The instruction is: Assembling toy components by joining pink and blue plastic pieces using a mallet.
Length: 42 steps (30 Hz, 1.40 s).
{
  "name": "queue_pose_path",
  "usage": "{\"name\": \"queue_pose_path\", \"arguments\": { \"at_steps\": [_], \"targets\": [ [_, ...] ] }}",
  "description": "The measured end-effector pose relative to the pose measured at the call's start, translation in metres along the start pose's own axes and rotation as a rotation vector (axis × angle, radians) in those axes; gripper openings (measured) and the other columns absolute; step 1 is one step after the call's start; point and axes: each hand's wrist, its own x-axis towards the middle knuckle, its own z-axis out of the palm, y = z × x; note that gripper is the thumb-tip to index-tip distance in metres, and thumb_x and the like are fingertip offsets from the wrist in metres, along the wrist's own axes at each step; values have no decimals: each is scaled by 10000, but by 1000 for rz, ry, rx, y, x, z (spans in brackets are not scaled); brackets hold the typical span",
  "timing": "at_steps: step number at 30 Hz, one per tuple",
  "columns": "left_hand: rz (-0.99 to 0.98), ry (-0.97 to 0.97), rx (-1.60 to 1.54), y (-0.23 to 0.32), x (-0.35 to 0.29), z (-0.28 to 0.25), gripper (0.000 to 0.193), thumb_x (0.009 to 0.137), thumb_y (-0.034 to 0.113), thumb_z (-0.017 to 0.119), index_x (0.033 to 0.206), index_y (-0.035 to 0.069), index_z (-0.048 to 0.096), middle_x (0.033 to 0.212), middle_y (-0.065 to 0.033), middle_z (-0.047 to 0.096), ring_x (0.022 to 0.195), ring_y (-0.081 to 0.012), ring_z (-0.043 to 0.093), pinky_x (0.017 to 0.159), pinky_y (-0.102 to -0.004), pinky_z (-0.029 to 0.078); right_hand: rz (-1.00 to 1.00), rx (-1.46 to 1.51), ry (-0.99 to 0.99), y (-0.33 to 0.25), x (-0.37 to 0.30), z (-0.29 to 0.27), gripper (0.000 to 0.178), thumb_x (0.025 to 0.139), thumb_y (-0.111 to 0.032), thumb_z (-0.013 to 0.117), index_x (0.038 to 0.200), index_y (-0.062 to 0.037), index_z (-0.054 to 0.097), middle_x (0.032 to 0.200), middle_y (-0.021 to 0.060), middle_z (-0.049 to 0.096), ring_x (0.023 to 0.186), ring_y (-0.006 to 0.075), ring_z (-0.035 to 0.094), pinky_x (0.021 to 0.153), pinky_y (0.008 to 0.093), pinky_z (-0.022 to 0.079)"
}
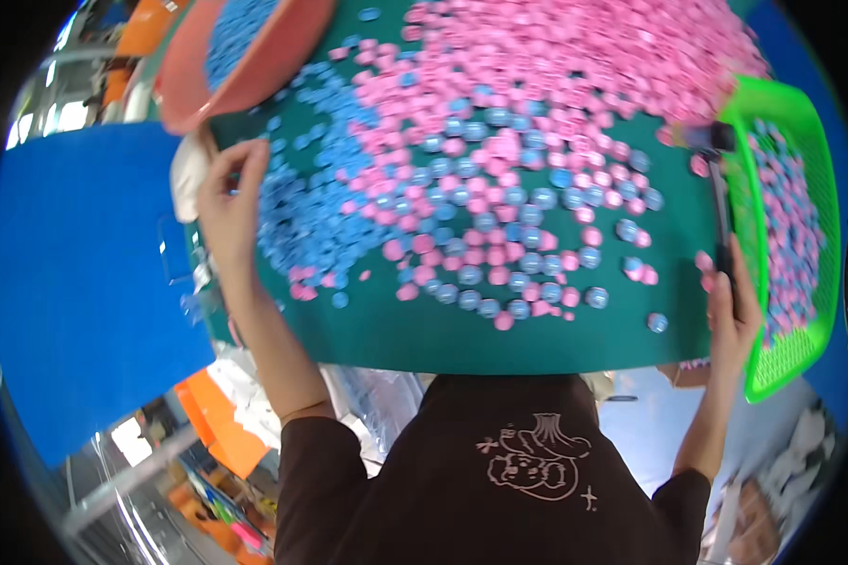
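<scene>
At the table's left edge is my left hand, its fingers curled into a pinch. Whether something small sits between the fingertips I cannot make out. Beside it lies a heap of small blue pieces. At the right, my right hand is closed round the long dark handle of a hammer, whose blurred head rests by the basket rim. Between my hands, pink round pieces and shiny blue round pieces are scattered, some of them in short rows.
A large pile of pink pieces covers the far side of the green tabletop. At the far left stands a pink basin holding blue pieces. A bright green basket with mixed pink and blue pieces stands at the right edge.
</scene>
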Motion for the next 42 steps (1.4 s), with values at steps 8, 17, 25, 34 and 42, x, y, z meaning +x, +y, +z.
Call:
{"name": "queue_pose_path", "arguments": {
  "at_steps": [8,17,25,34,42],
  "targets": [
    [175,-292,291,-50,-19,12,150,736,130,748,861,51,720,797,-72,648,778,-235,571,742,-346,451,-24,43,-105,-11,6,25,420,987,-120,513,1401,-59,475,868,19,629,520,-7,356,438,155,251],
    [77,-391,295,-64,-59,-18,230,701,46,754,928,55,716,874,-71,611,840,-225,573,727,-333,450,6,22,-134,-1,-1,24,426,985,-125,515,1401,-44,471,875,40,632,516,0,356,444,165,260],
    [188,-502,331,-68,-57,-22,307,731,18,734,1034,41,696,892,-85,599,793,-229,581,695,-316,459,43,35,-139,-14,-2,26,420,943,-65,550,1362,-50,521,970,27,648,617,11,437,499,160,321],
    [173,-485,314,-58,-44,-27,251,739,30,756,967,-3,655,877,-57,609,752,-161,560,683,-290,450,-80,-3,-163,-8,-1,18,410,933,-123,608,1334,-52,556,986,41,654,604,17,447,508,163,345],
    [465,-403,-153,95,-39,140,268,680,133,810,929,87,721,937,-48,616,909,-202,565,819,-319,440,-165,-49,-206,-7,12,21,402,925,-103,615,1316,-30,564,877,42,609,689,76,489,607,209,393]
  ]
}}
